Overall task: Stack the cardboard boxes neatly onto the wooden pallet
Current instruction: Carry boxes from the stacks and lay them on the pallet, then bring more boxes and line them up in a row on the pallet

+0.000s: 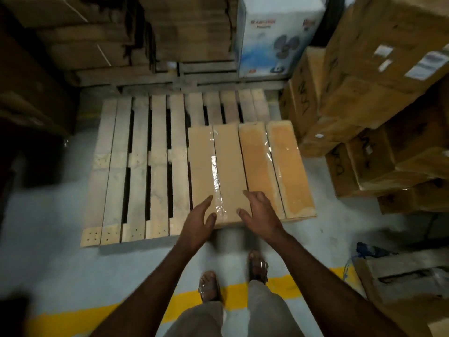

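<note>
Reaching down over the slatted wooden pallet (pixel 136 166), both hands hang with fingers loosely spread, grasping nothing. The left hand (pixel 198 222) and right hand (pixel 261 215) hover at the near end of a taped brown cardboard box (pixel 218 176) lying on the pallet's right half. A second, more orange cardboard box (pixel 279 166) lies just beside it, at the pallet's right edge.

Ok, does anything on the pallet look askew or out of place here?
Slightly. Both boxes lie flat side by side, but the right-hand box juts past the wooden pallet at its right edge, and the left-hand box pokes beyond the front edge. Both hands, left and right, hover open at its near end.
</note>
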### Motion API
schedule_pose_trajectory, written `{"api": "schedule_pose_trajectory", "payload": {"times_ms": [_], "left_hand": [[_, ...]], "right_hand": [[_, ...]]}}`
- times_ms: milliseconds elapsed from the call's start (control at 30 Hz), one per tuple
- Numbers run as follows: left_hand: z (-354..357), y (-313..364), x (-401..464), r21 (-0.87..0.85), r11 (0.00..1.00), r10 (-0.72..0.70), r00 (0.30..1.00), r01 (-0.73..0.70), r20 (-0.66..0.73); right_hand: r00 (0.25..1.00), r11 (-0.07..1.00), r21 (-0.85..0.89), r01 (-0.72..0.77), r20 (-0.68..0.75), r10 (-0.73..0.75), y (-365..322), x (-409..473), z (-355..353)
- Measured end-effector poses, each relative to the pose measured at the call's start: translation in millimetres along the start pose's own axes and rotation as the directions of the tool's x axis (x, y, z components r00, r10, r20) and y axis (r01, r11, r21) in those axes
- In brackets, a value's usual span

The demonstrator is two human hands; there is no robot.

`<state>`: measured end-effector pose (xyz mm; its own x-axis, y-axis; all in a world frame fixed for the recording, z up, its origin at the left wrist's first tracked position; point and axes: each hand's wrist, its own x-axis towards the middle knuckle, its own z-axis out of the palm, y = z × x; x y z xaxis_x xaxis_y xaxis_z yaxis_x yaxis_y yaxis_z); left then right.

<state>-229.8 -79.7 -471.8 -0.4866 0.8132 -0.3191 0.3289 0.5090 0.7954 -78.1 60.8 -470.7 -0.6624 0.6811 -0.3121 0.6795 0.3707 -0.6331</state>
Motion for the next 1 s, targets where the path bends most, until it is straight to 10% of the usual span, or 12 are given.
{"api": "schedule_pose_trajectory", "payload": {"times_ms": [367, 1000], "left_hand": [[-28.6, 153.8, 0.0, -0.025, 0.929, 0.371, 0.926, -0.370, 0.070], [220.6, 387.7, -10.0, -0.138, 0.850, 0.524, 0.795, -0.508, 0.305]], "right_hand": [[0.956, 0.998, 0.020, 0.052, -0.289, -0.044, -30.7, -89.8, -126.1], [0.801, 0.990, 0.136, 0.043, -0.597, 0.047, 187.5, -204.5, -351.2]]}}
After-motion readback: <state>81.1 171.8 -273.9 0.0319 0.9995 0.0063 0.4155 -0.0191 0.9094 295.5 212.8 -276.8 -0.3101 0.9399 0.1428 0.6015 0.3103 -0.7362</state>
